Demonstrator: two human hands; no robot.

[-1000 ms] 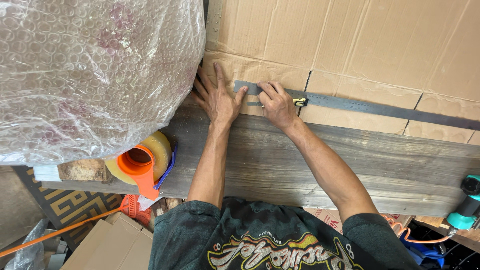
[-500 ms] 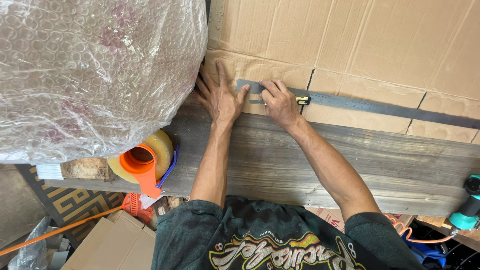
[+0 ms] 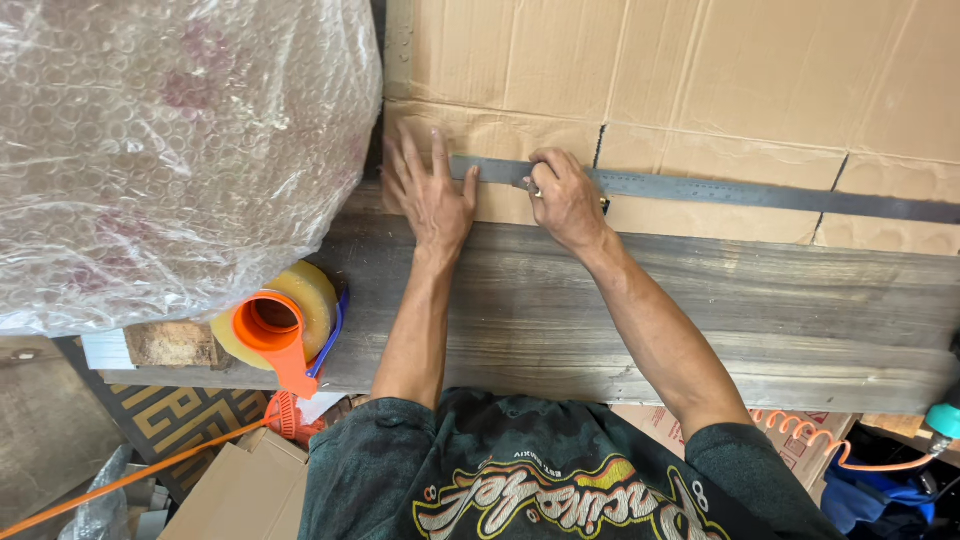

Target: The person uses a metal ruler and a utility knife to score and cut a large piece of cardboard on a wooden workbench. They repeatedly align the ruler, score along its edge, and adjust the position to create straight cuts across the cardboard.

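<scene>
Since the earlier frame both hands have slid a little to the left along the cardboard (image 3: 720,80), and the ruler (image 3: 700,190) now lies more level, its far end higher than before. Less of the yellow-tipped tool under the right hand (image 3: 565,200) shows now; only a small bit is seen at the knuckles. At the right edge, the teal tool (image 3: 943,420) has almost left the view.

The left hand (image 3: 430,195) lies flat with fingers spread apart on the cardboard, its thumb touching the left end of the ruler. The right hand is curled together, fingers pressing on the ruler and around a thin tool; I cannot tell exactly how it grips. The ruler is a long grey metal strip lying on the cardboard, just above the edge of the grey plank (image 3: 700,310).

The cardboard is plain brown, flattened, with folds and short cuts. At the top left a big bundle in clear bubble wrap (image 3: 170,150) rests, pink patches showing through. Below it, an orange tape dispenser (image 3: 280,335) with a yellowish roll sits on the plank's left end. A brown box (image 3: 240,490) lies at the bottom left, beside an orange cord (image 3: 130,475). A coiled orange hose (image 3: 810,430) hangs at the lower right.
</scene>
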